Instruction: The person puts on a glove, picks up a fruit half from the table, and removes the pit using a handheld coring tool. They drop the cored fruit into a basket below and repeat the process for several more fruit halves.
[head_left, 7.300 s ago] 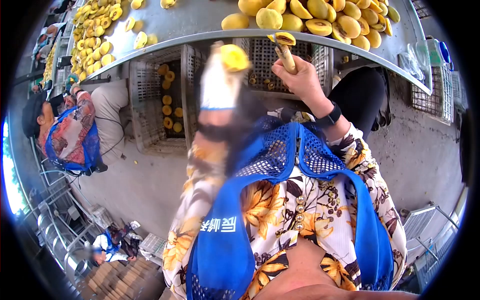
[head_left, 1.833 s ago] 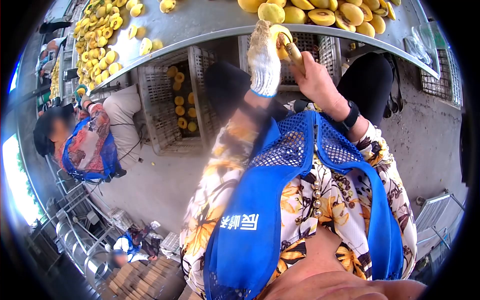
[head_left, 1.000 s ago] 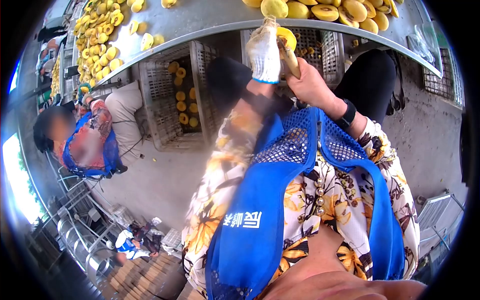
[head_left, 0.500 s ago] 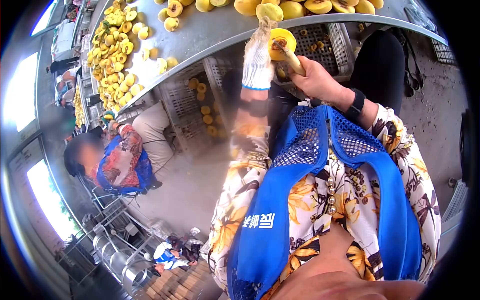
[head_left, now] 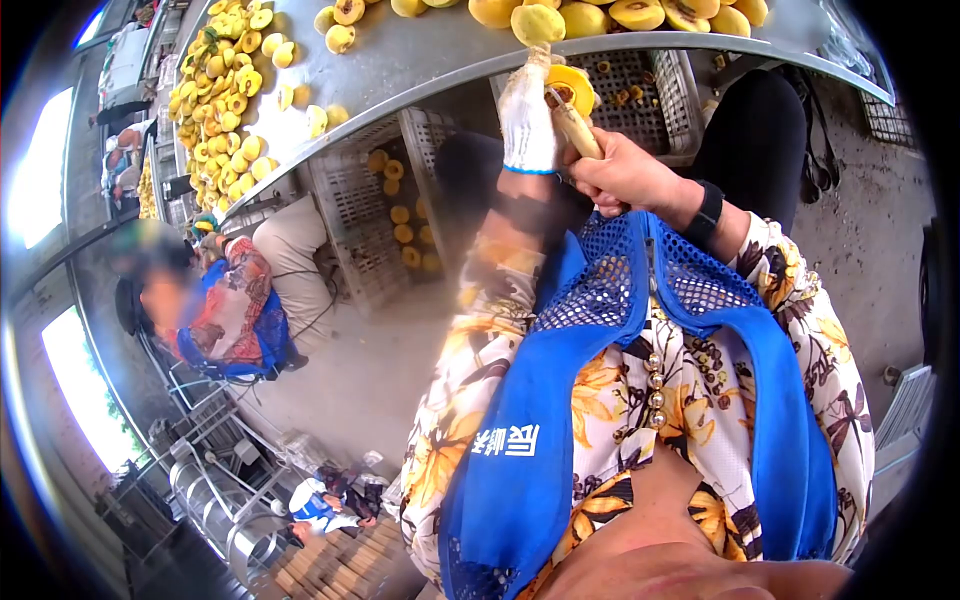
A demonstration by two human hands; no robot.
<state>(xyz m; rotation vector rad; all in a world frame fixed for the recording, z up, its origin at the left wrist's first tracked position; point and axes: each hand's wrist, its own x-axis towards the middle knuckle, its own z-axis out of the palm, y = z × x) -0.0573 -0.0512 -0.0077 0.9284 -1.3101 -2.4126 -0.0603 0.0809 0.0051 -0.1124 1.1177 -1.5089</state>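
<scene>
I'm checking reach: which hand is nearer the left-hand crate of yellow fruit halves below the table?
Left. The gloved left hand is to the right of the crate; the bare right hand is farther right, beyond it.

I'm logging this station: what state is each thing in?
Left hand: gloved, holding fruit half.
Right hand: bare, gripping tool.
Fruit half: cut, dark core exposed.
Tool: tip at core.
Loose fruit: many cut open.
Left crate: holding fruit pieces.
Right crate: holding brown scraps.
Wristband: strapped on.
</scene>
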